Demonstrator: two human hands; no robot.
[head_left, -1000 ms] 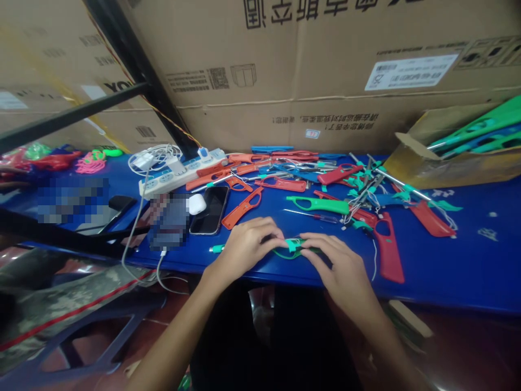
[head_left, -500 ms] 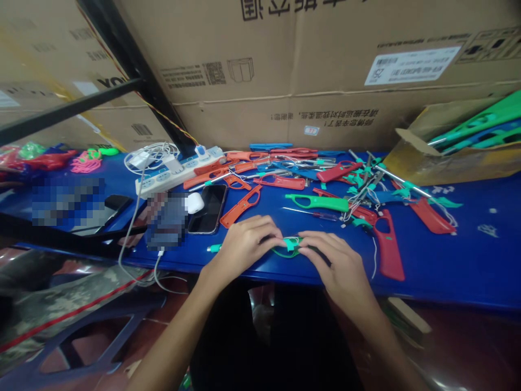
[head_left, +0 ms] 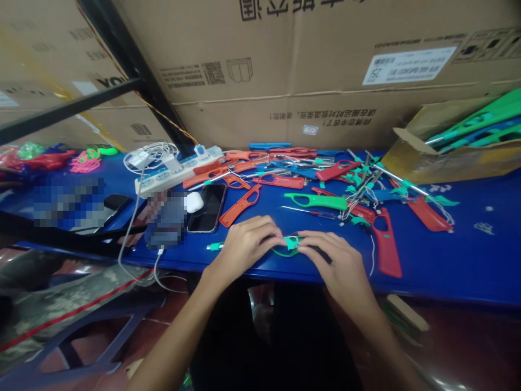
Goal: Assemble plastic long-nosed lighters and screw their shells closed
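At the table's (head_left: 448,260) near edge, left hand (head_left: 244,245) and right hand (head_left: 340,263) pinch a green plastic handle (head_left: 290,247) with a teal clip, fingers closed on it.

Green part (head_left: 290,245) mostly hidden under both hands' fingers (head_left: 272,234), two pixelated patches (head_left: 67,205) on the surface (head_left: 448,255), carton print cut off at top edge

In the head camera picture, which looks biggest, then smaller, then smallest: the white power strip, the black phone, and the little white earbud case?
1. White power strip, the longest of the three.
2. Black phone, shorter but wider.
3. White earbud case, clearly the smallest; it overlaps the phone's left edge.
All three lie about equally far from the camera, so the order looks safe.
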